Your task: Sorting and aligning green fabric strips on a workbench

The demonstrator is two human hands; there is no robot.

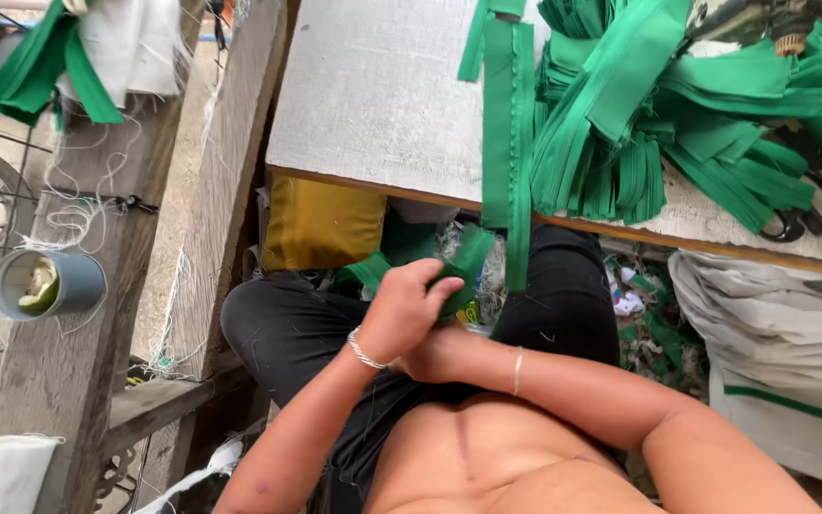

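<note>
My left hand [406,309] is closed over a folded green fabric strip [468,259] above my lap, just below the table's front edge. My right hand [435,357] sits under it, mostly hidden, and seems to grip the same strip. Both wrists wear thin bracelets. A long green strip [509,143] hangs over the edge of the grey table [373,95]. A big pile of folded green strips [639,114] covers the table's right side.
Black scissors [815,214] lie at the table's right edge. A yellow bag [321,224] sits under the table. White sacks [782,343] are at right. A grey cup [49,284] stands on a wooden beam [78,362] at left, with green and white cloth [59,57] above.
</note>
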